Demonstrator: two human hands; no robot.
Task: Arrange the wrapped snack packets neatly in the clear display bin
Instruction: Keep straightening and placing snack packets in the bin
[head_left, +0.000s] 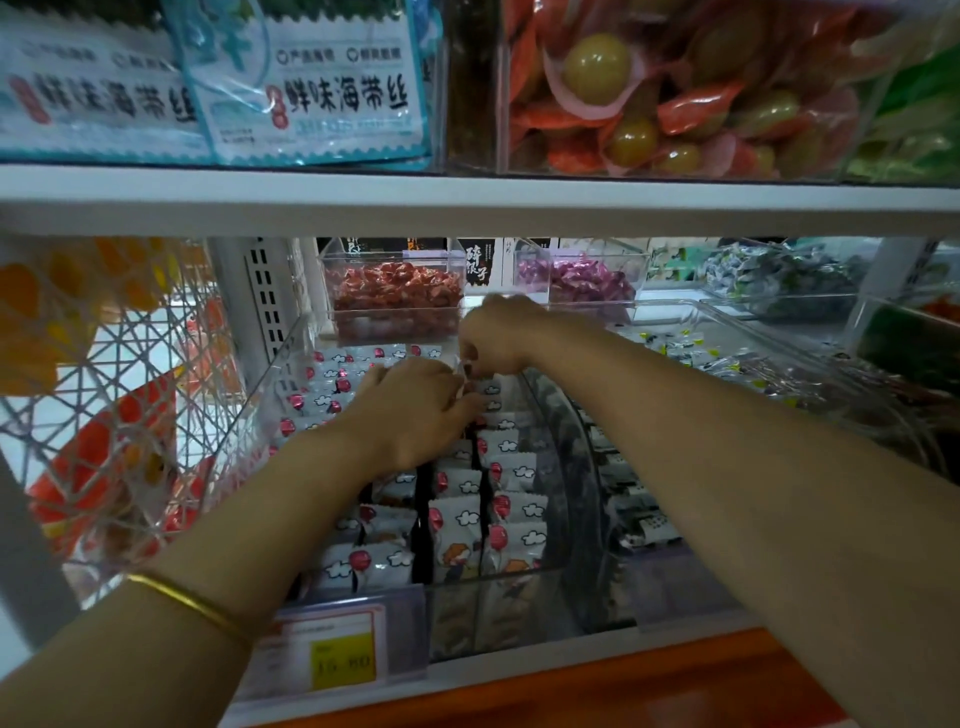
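Status: mid-task, well along but not finished. Your right hand (496, 338) is at the centre of the frame, fingers curled down and pinching the edge of a white wrapper, the held packet (461, 370), just above the back half of the clear plastic display bin (519, 574). Your left hand (415, 410) sits just below and left of it, back to the camera, fingertips down among the packets. Its fingers are hidden, so I cannot tell if it grips anything or only presses

Done, by my read: the white wrapped snack packets with red balloon and cloud print (511, 470) in the two right-hand columns stand on edge in tidy overlapped rows, running from the front wall up to your hands. The back-left rows (332, 387) also look ordered

Left to do: the front-left packets (371, 561) lie tilted and loose, not lined up with the columns beside them. The held packet needs seating. The zone under your hands is hidden, so unverified

The yellow-and-red price label (332, 657) sits on the front rail, lower left of centre
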